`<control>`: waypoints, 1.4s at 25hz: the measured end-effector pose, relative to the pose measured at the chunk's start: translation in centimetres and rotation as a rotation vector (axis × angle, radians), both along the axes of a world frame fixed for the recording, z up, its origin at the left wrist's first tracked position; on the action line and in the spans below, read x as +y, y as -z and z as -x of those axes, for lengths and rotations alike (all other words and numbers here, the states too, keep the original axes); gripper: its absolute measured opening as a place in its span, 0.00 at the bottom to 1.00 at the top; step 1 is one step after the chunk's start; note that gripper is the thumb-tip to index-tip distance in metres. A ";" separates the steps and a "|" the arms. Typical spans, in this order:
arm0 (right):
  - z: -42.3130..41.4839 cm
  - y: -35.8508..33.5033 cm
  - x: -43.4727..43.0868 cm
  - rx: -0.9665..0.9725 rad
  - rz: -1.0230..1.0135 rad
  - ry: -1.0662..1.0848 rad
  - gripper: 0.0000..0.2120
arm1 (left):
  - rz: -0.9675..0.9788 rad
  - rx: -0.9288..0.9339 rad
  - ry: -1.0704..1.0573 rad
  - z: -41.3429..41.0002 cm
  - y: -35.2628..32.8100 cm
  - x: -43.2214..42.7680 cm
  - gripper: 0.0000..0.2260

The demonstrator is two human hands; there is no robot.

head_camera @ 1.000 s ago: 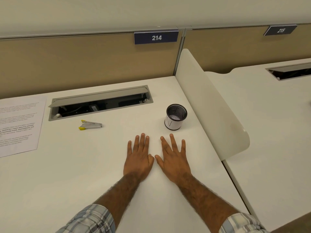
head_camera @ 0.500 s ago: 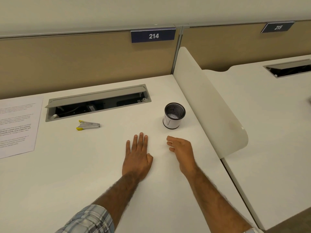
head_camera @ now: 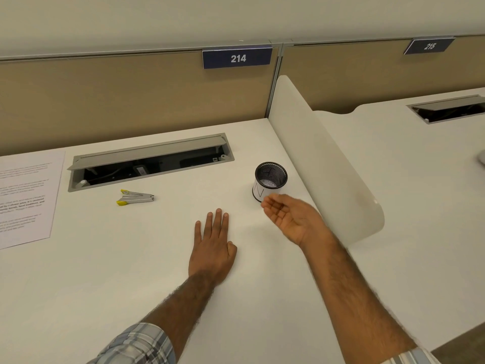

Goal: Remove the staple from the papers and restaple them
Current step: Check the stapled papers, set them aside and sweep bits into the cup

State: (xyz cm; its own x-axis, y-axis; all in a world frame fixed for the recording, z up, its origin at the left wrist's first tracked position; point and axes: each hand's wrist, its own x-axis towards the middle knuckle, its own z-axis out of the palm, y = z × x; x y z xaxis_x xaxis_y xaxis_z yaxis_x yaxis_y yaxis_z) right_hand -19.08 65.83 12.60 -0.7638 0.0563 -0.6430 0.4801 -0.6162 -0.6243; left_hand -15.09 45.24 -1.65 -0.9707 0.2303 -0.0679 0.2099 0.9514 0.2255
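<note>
Left grip (head_camera: 212,248) flat on desk (head_camera: 105,271), right grip (head_camera: 291,219) loose, empty; stapler (head_camera: 135,198), papers (head_camera: 25,198) well left.

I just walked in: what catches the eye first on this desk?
The left hand lies flat on the white desk; the right hand hovers palm-up by a black mesh cup. Left of them lie a small silver tool with yellow tips and printed papers at its edge.

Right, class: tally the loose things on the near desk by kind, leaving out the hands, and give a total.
printed papers: 1 set
silver-and-yellow staple tool: 1
mesh cup: 1
Total: 3
</note>
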 end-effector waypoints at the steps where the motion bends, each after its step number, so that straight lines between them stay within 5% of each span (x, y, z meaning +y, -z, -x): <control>1: 0.9 -0.7 0.3 0.046 -0.041 0.008 0.04 | -0.001 -0.002 0.000 0.0 0.0 0.0 0.33; 3: 2.9 -1.8 0.9 0.148 -0.252 0.010 0.03 | -0.009 0.005 0.000 0.0 0.1 0.0 0.33; 6: 6.5 -1.8 1.5 0.230 -0.842 -0.062 0.06 | -0.019 0.007 0.000 0.0 0.2 -0.1 0.33; 9: 9.0 -1.0 1.6 0.234 -1.431 -0.327 0.09 | -0.021 0.007 -0.002 0.0 0.2 -0.1 0.33; 12: 10.0 -0.5 2.0 0.183 -1.718 -0.564 0.10 | -0.020 0.010 -0.005 0.0 0.1 0.0 0.33; 19: 9.7 -2.0 2.1 0.336 -1.848 -0.465 0.05 | -0.013 0.009 -0.006 0.0 0.0 0.0 0.33; 24: 3.9 0.1 0.3 0.784 -1.716 -0.223 0.07 | -0.031 0.010 -0.002 0.0 -0.1 0.0 0.33; 26: -1.0 4.5 -0.7 0.837 -1.784 -0.322 0.12 | -0.031 0.017 -0.006 0.0 -0.2 0.0 0.33; 30: -8.2 11.6 -2.1 0.590 -1.984 -0.822 0.27 | -0.018 0.016 0.006 0.0 0.1 -0.1 0.32; 35: -8.6 12.8 -4.0 0.538 -2.037 -0.936 0.28 | 0.021 0.010 0.011 0.0 0.4 -0.2 0.31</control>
State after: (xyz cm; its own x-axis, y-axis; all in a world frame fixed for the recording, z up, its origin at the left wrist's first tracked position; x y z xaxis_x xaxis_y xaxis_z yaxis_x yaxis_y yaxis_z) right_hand -10.52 61.87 -0.19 -0.9782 -0.2061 -0.0259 -0.2047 0.9775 -0.0501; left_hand -15.08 45.04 -2.07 -0.9689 0.2394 -0.0634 0.2223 0.9536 0.2030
